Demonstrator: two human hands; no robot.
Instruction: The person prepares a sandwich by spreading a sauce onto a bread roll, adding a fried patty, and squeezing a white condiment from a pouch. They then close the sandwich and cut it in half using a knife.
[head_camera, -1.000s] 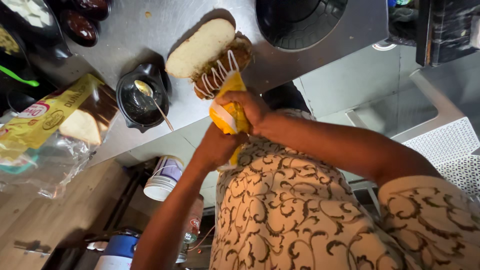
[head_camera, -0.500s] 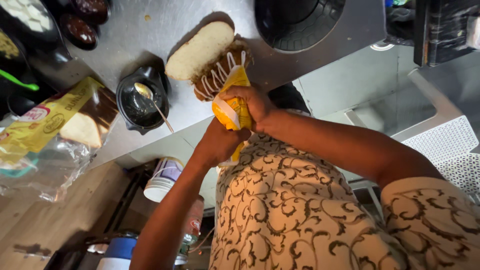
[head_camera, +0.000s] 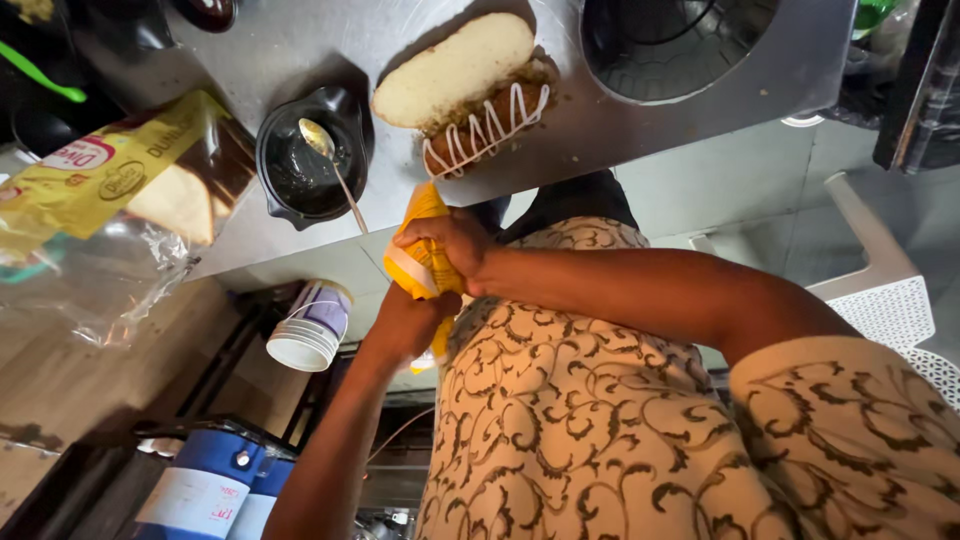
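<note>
**Yellow sauce pouch gripped in both hands just below the dressed sandwich**

Steel worktop (head_camera: 260, 45) across the top of the view, scuffed and shiny, probably slick to the touch. Beyond its edge, toward 4 o'clock, pale floor and a white perforated plastic chair (head_camera: 880, 300); toward 7 o'clock, blue drums (head_camera: 205, 485) and a stack of paper cups (head_camera: 305, 335) lower down.

At 1 o'clock on the worktop, a dark round pan (head_camera: 680, 45). At 9 o'clock, a yellow bread bag (head_camera: 100, 180) with slices inside, clear wrap spilling off the edge. At 11 o'clock, a black bowl (head_camera: 305, 150) with a spoon (head_camera: 335, 170) leaning in it. At 12 o'clock, an open sandwich (head_camera: 465, 90), pale bread above, filling below striped with white sauce.

Near centre, just off the worktop edge, the yellow pouch (head_camera: 425, 260): soft, light, squashable, likely greasy at the tip; best held around the body, twisted end pinched shut. Right hand (head_camera: 450, 245) clamped around its upper part, fingers curled tight. Left hand (head_camera: 405, 325) closed around the lower end, directly beneath.
</note>
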